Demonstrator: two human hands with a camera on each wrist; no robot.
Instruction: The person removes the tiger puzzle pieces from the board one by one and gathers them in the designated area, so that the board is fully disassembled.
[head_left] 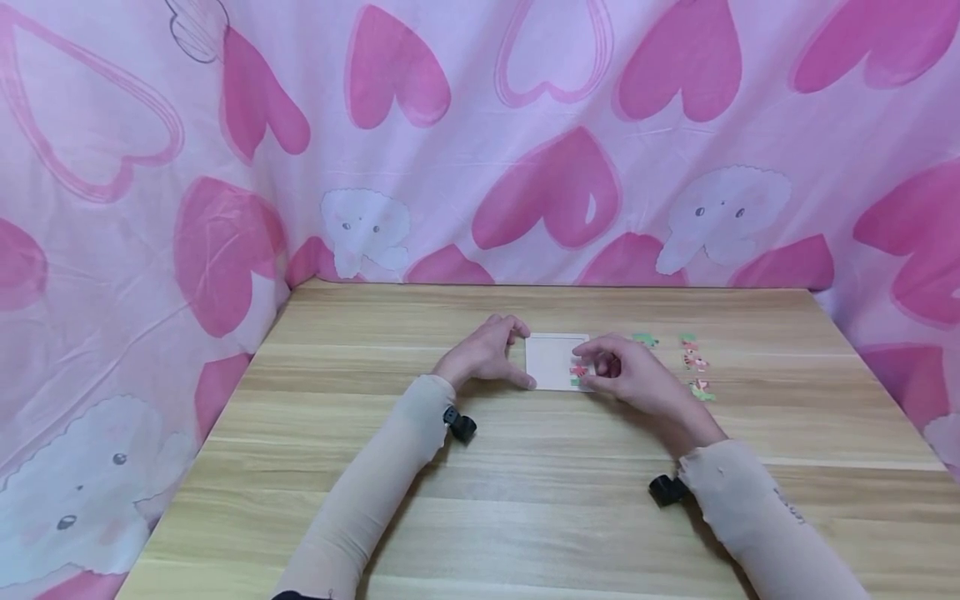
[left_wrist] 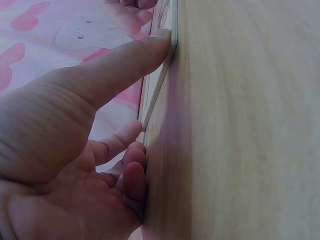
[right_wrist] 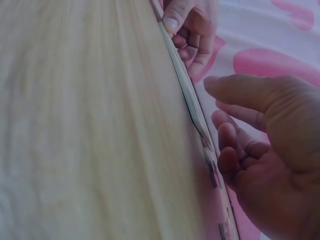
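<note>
A white, shallow-framed puzzle board (head_left: 551, 362) lies on the wooden table. My left hand (head_left: 491, 354) holds its left side, thumb at the near corner and index finger at the far one. In the left wrist view the left thumb (left_wrist: 145, 55) presses the board's edge (left_wrist: 156, 92). A red and green puzzle piece (head_left: 577, 372) is at the right end of the board. Over that end hovers my right hand (head_left: 626, 371), thumb and index finger apart around the piece. In the right wrist view nothing shows between the right fingers (right_wrist: 227, 132).
Right of the board lie more puzzle pieces: a green one (head_left: 645, 341) partly behind the right hand, and a column of colourful pieces (head_left: 696, 360). A pink heart-patterned curtain (head_left: 547, 192) hangs behind the table (head_left: 480, 500).
</note>
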